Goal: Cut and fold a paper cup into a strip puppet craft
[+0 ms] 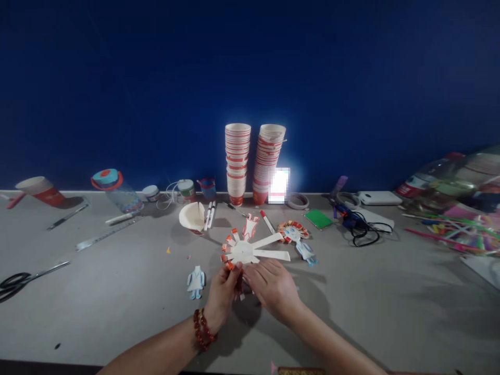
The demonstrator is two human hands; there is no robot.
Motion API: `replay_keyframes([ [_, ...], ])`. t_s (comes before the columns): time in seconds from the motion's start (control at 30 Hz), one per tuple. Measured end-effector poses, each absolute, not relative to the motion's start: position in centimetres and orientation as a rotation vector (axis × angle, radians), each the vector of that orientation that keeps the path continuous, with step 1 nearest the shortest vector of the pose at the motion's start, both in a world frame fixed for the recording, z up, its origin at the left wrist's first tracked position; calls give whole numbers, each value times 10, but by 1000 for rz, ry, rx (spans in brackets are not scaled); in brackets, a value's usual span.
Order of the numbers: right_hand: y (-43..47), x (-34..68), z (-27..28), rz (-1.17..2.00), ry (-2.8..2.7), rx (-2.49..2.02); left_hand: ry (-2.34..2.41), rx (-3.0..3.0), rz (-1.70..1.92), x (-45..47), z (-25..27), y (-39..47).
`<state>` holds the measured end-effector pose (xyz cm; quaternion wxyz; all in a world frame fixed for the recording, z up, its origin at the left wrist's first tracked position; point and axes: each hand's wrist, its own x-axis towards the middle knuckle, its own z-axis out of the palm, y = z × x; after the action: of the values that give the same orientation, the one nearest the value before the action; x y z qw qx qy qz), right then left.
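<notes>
A white paper cup cut into strips (242,252) spreads out flat like a flower between my hands. Several strips on its left are rolled up into short red curls, while two on the right stick out straight. My left hand (225,287) pinches the near edge by an orange-red curl. My right hand (273,285) is closed over a near strip, its fingertips close to my left ones and partly hidden. Beyond the cup lies a paper dress cutout with red outlines (250,227). A finished-looking paper doll (294,233) with a curled red-and-white rim lies to the right, and a blue-edged paper figure (196,282) to the left.
Two tall stacks of paper cups (238,156) stand by the blue wall. A cut cup (192,216), markers (210,214), a ruler (105,233) and scissors (31,280) lie leftward. On the right are a glue gun with black cord (351,219), a green pad (317,219) and colourful sticks (449,229).
</notes>
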<state>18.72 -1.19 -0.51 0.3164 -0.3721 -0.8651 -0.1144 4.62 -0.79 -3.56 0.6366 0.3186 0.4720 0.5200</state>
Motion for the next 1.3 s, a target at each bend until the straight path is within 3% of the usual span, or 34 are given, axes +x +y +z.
replay_keyframes([
  [0.37,-9,191,-2,-326,-2298,-1001,951,879,1172,45,-37,-10],
  [1.07,-12,211,3,-227,-2316,-1001,824,379,1175,35,-27,0],
  [1.2,-9,230,4,-108,-2180,-1095,845,425,1132,35,-25,1],
  [1.3,-8,235,1,188,-1987,-1275,884,384,1151,37,-24,1],
])
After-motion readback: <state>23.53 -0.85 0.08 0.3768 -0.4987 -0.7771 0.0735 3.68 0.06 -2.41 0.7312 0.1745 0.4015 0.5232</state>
